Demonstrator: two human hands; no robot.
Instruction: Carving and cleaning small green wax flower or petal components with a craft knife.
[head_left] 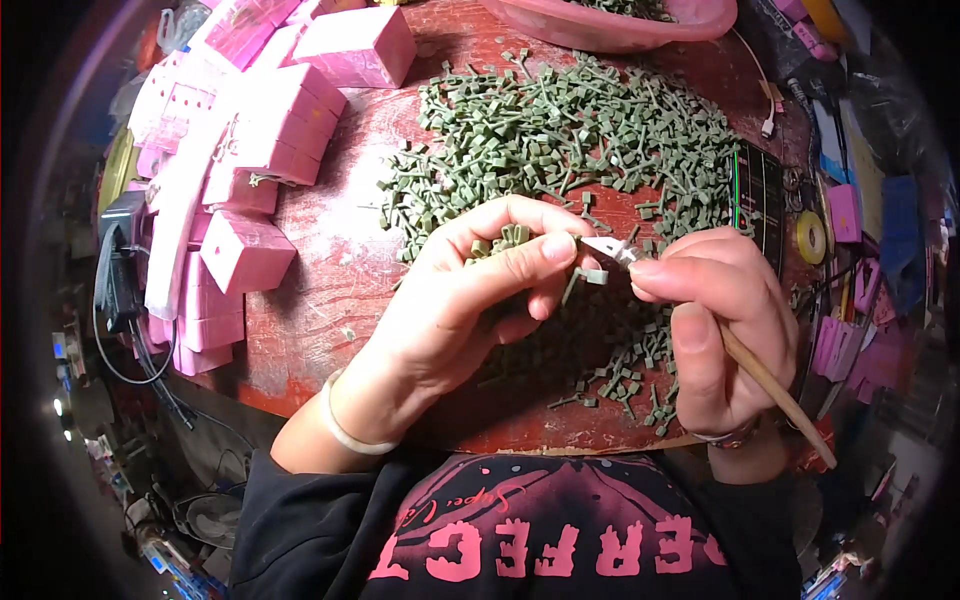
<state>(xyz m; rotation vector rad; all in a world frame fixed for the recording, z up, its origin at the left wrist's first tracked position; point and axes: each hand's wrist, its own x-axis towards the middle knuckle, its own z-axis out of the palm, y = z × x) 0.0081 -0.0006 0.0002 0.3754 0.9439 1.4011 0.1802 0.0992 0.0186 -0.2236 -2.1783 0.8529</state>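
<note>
My left hand (450, 295) is closed around a small bunch of green pieces (502, 243), with thumb and forefinger pinched together at their right end. My right hand (735, 310) grips a thin wooden-handled tool (775, 388); its handle slants down to the right from the palm. Between the two hands' fingertips is a small whitish pointed bit (604, 246); whether it is the tool's tip or a separate piece, I cannot tell. Below it, a pale green square-headed piece (594, 276) hangs by my left fingers. Beyond my hands spreads a heap of similar small green stemmed pieces (570, 120).
Stacked pink blocks (250, 250) stand on the left of the red table (330, 230). A pink bowl (610, 28) with more green pieces is at the far edge. To the right are a dark flat device (765, 205), a white cable plug (768, 127) and a yellow tape roll (811, 238).
</note>
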